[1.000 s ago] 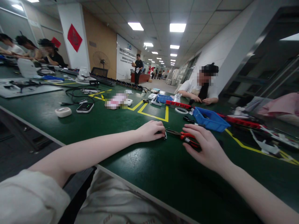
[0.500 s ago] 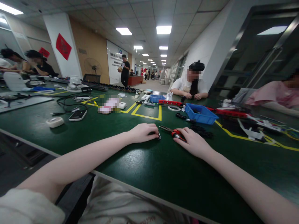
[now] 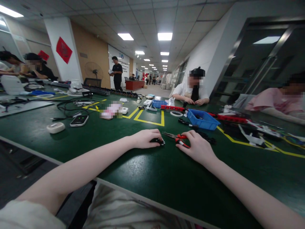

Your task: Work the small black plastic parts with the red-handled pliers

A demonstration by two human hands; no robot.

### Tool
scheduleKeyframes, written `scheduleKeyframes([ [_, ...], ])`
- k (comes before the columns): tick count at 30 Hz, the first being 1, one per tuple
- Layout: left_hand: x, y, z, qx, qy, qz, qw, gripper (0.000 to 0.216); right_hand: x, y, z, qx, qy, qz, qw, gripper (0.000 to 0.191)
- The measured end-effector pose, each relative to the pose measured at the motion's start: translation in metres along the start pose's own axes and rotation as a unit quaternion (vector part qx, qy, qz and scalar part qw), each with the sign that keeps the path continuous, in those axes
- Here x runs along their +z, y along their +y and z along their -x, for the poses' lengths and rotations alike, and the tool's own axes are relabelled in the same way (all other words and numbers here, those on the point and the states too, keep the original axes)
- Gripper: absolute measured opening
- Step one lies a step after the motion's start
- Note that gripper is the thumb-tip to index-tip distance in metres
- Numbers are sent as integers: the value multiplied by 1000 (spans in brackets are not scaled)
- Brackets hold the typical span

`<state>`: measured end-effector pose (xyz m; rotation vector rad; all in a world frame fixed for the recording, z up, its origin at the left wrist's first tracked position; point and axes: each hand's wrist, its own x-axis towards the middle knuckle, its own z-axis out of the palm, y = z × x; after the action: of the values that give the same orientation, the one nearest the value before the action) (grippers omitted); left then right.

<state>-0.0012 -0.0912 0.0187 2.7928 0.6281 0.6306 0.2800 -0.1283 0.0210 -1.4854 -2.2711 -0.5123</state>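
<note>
Near the middle of the green table [image 3: 143, 168], my left hand [image 3: 146, 139] is closed around a small black part with a bright metal end [image 3: 159, 141]. Its exact kind is partly hidden by my fingers. My right hand [image 3: 197, 144] grips needle-nose pliers [image 3: 178, 139] by their red and black handles. The handles stand somewhat apart, and the jaws point left towards my left fingertips, a short way from the small part. Black cables [image 3: 207, 137] lie just behind my right hand.
Behind the pliers stands a blue bin [image 3: 202, 119], with a white ring [image 3: 176, 113] to its left. On the left lie a white-edged device [image 3: 79, 120] and a round white case [image 3: 55, 128]. A person [image 3: 194, 87] sits across the table.
The pliers' handles have spread and more of them shows in my right hand. More of the small black part shows below my left fingers. The camera view has shifted slightly.
</note>
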Motion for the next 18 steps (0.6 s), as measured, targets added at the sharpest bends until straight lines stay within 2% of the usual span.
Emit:
scheduleKeyframes([
  [8, -3, -12, 2, -21, 33, -15, 999, 22, -2, 9, -2, -90, 52, 55, 993, 42],
  [12, -1, -13, 2, -31, 41, -26, 998, 22, 1, 16, -3, -82, 72, 51, 993, 43],
  [18, 4, -13, 0, -34, 45, -38, 998, 21, -1, 18, -1, -62, 25, 26, 997, 42],
])
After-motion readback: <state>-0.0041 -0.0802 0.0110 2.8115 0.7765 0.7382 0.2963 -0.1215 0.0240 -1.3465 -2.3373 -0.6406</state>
